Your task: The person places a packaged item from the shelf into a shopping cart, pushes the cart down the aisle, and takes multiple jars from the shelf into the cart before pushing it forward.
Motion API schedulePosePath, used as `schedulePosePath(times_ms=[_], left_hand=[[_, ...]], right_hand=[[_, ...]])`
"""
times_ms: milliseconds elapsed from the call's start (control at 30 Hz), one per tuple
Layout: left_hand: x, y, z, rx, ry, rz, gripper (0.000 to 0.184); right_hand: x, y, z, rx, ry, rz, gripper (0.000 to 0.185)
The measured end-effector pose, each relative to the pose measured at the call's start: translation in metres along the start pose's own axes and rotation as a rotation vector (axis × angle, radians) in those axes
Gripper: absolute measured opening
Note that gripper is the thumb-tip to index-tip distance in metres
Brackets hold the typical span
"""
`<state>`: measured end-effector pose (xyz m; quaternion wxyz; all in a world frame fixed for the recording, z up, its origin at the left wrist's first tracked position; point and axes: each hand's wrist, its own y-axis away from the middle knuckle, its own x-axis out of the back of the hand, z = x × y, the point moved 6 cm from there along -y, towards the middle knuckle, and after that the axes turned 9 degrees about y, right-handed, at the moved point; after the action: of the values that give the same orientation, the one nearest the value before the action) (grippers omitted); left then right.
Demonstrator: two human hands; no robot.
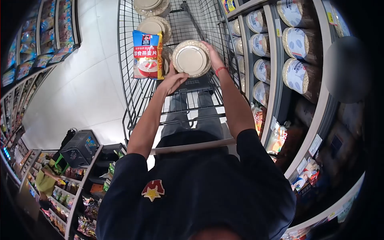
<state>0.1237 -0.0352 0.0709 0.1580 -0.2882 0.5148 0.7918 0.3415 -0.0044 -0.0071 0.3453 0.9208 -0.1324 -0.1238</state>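
Observation:
A round canister of oats [191, 60] with a pale lid facing up is held between my two hands over the near part of the wire shopping cart [138, 105]. My left hand [175, 81] grips its lower left side, thumb at the lid's edge. Along its right side, my right hand [215, 58] is wrapped, a red string on the wrist. Left of the canister, a blue, white and red bag of oatmeal [147, 55] lies in the cart, against another lidded canister [154, 26]. A further canister [149, 4] stands at the far end.
Shelves of similar canisters [262, 46] run along the right side. Packaged goods [64, 24] line shelves at upper left. At lower left are a grey basket [80, 149] and a person in yellow-green [45, 182] by more shelves.

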Motion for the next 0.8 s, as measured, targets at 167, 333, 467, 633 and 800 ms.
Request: schedulePosePath(times_ms=[167, 333, 467, 633, 800], left_hand=[[0.003, -0.017, -0.011, -0.059, 0.007, 0.068, 0.110], [0.011, -0.035, -0.030, -0.035, -0.006, 0.049, 0.098], [0.011, -0.057, -0.037, -0.041, -0.112, 0.139, 0.107], [0.019, -0.052, -0.028, -0.010, -0.351, 0.347, 0.108], [0.089, -0.071, -0.018, -0.244, -0.894, 0.293, 0.052]], right_hand=[[0.005, -0.018, 0.001, 0.047, 0.136, 0.042, 0.051], [0.009, -0.024, 0.007, 0.118, 0.327, 0.003, 0.059], [0.009, -0.029, 0.022, 0.167, 0.397, 0.073, 0.069], [-0.025, -0.015, 0.005, 0.148, 1.014, 0.118, 0.064], [-0.059, 0.054, -0.023, 0.637, 1.193, -0.172, 0.032]])
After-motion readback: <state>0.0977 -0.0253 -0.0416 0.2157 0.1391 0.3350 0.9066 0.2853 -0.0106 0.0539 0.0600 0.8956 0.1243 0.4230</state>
